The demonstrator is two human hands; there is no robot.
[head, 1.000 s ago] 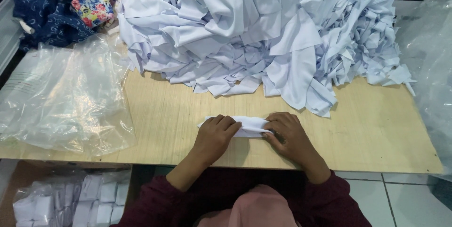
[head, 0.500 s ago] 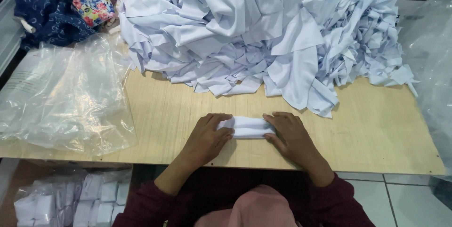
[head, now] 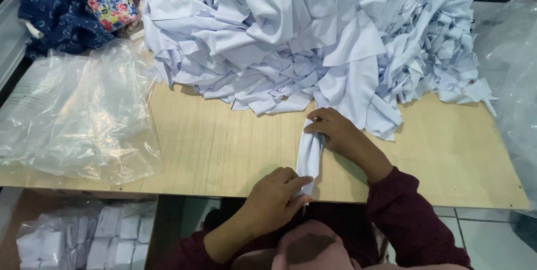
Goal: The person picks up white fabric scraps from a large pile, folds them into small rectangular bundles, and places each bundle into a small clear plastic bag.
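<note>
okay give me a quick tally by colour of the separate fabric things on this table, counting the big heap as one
White: 2, the heap of white cloth pieces and the folded white strip held between both hands.
Dark blue: 1, a bundle.
Floral multicolour: 1, a small bundle.
Total: 4

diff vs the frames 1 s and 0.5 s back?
The folded white cloth strip was turned from lying crosswise to pointing away from the person. The left hand drew back to its near end at the table edge; the right hand went to its far end. Cloth pile and plastic bags unchanged.
</note>
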